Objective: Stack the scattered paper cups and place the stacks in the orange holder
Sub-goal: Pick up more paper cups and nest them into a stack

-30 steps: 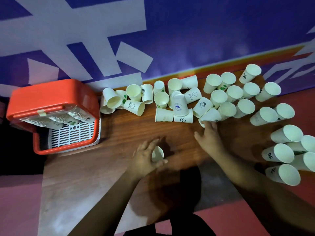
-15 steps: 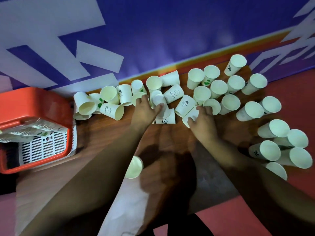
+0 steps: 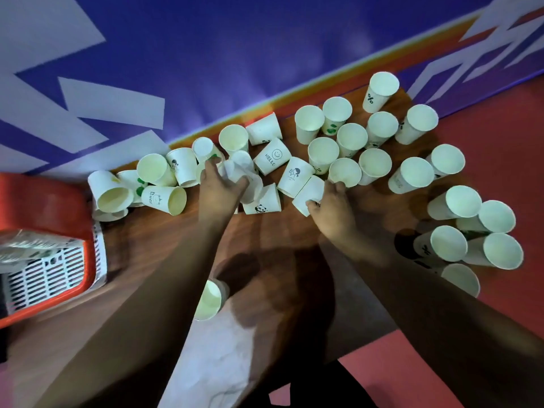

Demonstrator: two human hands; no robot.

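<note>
Gripping a blurred white paper cup [image 3: 242,174], your left hand [image 3: 219,193] has its fingers curled round it. Your right hand [image 3: 330,214] pinches a tipped-over white paper cup [image 3: 309,193] by its side. A panda-printed cup [image 3: 261,202] lies between your hands, and a lone cup [image 3: 208,301] stands beside your left forearm. Upright white cups [image 3: 463,202] cluster right of your right hand on the brown wooden table [image 3: 147,245]. The orange plastic holder [image 3: 47,207] sits far left of your left hand, with stacked cups [image 3: 29,245] lying in it.
</note>
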